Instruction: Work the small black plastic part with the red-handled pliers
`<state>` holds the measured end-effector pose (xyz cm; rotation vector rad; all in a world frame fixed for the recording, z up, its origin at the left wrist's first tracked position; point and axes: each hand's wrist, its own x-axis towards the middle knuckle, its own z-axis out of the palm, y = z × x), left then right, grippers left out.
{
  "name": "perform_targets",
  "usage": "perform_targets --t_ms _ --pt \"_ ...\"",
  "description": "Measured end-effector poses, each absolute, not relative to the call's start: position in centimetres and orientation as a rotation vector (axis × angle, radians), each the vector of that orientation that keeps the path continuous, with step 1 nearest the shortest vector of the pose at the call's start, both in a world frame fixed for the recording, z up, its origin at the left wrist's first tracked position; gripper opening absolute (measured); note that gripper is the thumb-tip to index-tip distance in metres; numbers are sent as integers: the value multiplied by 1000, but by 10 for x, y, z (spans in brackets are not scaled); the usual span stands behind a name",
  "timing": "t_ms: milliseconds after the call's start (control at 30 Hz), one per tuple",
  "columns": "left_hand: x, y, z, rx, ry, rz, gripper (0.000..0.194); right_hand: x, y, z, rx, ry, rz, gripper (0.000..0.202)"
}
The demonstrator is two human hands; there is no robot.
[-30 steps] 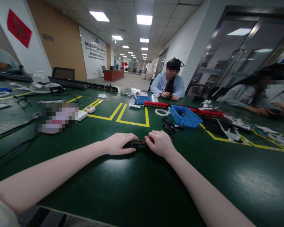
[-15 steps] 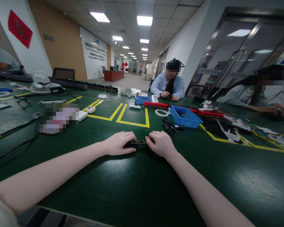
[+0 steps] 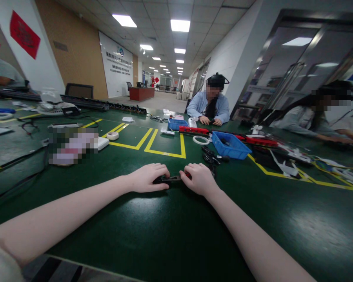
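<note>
Just above the green tabletop (image 3: pixel 153 235), my two hands are close together at the middle of the head view. My left hand (image 3: pixel 148 177) is closed around a small black object (image 3: pixel 160 180), mostly covered by the fingers. From my right hand (image 3: pixel 200 178), also closed, dark metal jaws point left towards that black object; they look like those of pliers (image 3: pixel 175 178). A bit of red, seemingly the handle, shows between the right fingers. Whether the jaws grip the black object is too small to tell.
Black cables (image 3: pixel 211 156) lie beyond my right hand, beside a blue bin (image 3: pixel 231 145) with dark items. A white ring (image 3: pixel 201 140), a tape roll (image 3: pixel 112 135) and a blurred-out flat object (image 3: pixel 73 147) lie further off. Across the table sits a person (image 3: pixel 208 105).
My right hand has shifted very slightly left, and the dark jaws appear a little more level. Both hands keep their hold.
</note>
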<state>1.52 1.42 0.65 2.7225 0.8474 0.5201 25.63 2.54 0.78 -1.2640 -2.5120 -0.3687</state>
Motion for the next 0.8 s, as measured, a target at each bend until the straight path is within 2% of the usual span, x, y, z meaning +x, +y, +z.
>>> perform_targets --t_ms 800 --pt "15 16 4 2633 867 565 22 257 27 6 -1243 -2479 -427 35"
